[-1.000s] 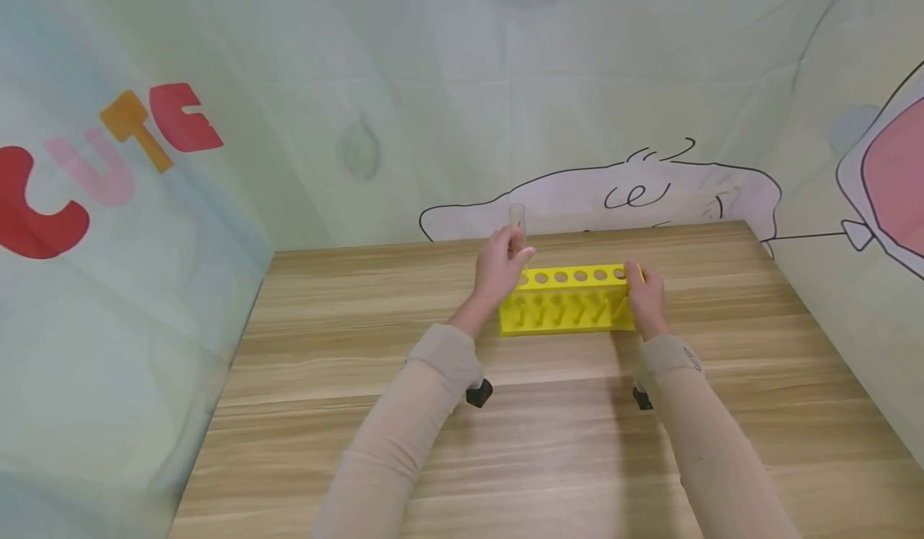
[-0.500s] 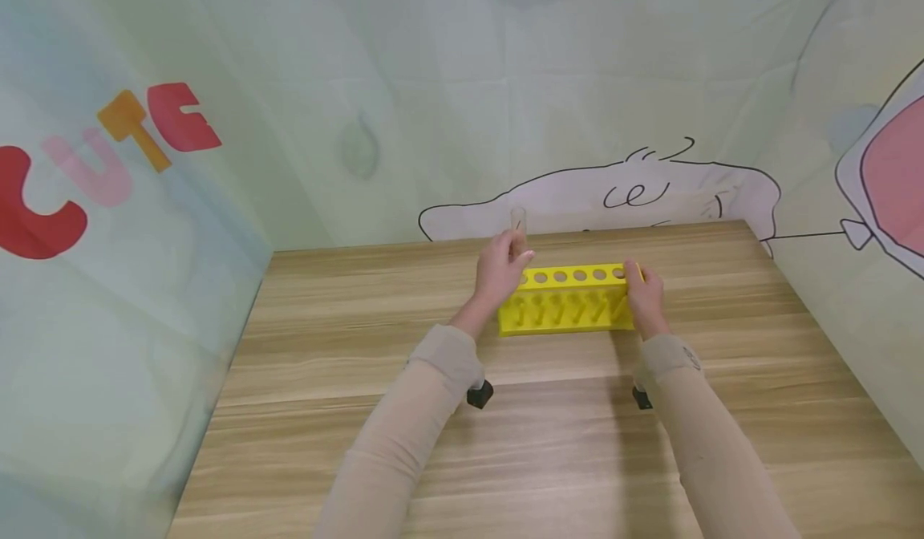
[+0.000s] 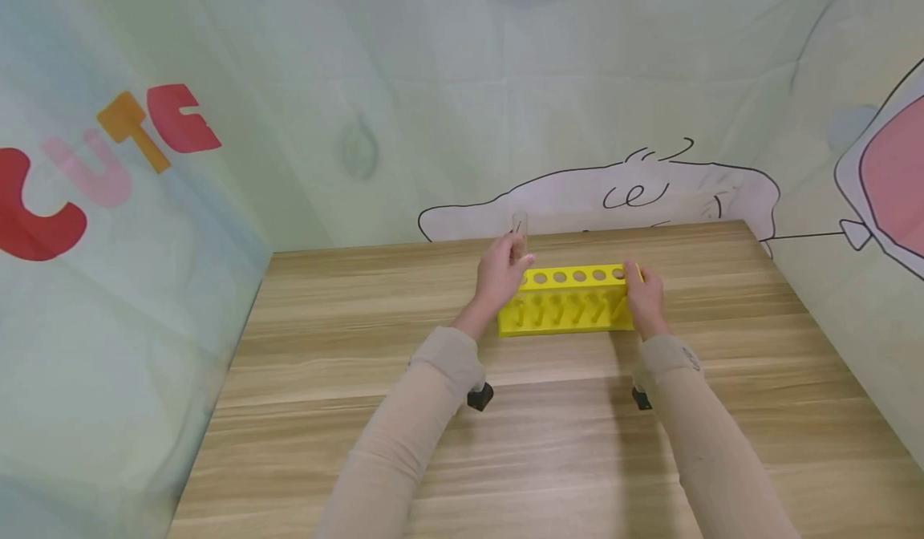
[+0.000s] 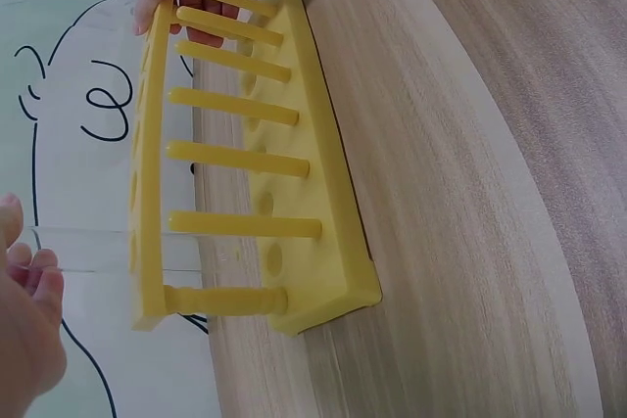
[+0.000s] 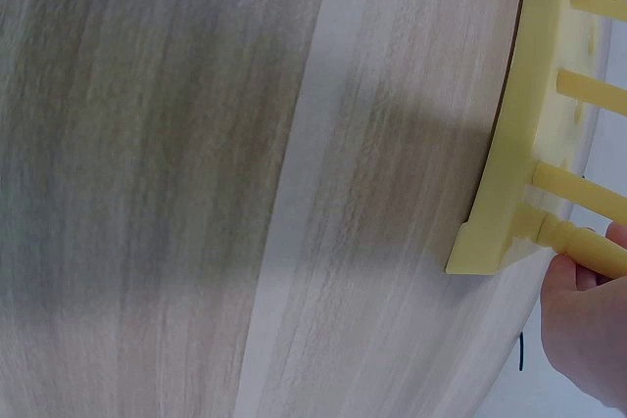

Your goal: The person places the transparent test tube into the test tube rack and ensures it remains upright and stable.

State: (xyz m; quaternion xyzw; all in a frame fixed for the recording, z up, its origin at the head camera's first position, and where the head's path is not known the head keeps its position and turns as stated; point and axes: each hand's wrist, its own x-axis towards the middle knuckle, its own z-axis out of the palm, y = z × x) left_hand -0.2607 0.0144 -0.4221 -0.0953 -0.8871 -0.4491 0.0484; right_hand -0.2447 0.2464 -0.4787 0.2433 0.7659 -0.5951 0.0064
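Note:
A yellow test tube rack (image 3: 566,322) stands upright on the wooden table. My left hand (image 3: 500,270) pinches a clear test tube (image 3: 520,223) upright above the rack's left end. In the left wrist view the test tube (image 4: 93,250) passes through the end hole of the top plate, and its lower end appears between that plate and the base (image 4: 323,242). My right hand (image 3: 646,294) grips the rack's right end, with the thumb on top. The right wrist view shows its fingers (image 5: 560,286) round the end post (image 5: 593,250).
Wood-grain tabletop (image 3: 325,362) spreads in front of and beside the rack. A printed cloth backdrop (image 3: 325,122) hangs close behind the table and along both sides. Upright yellow pegs (image 4: 235,162) line one side of the rack.
The test tube has moved down slightly, with my left hand lowering along with it. My right hand and the rack have stayed in place.

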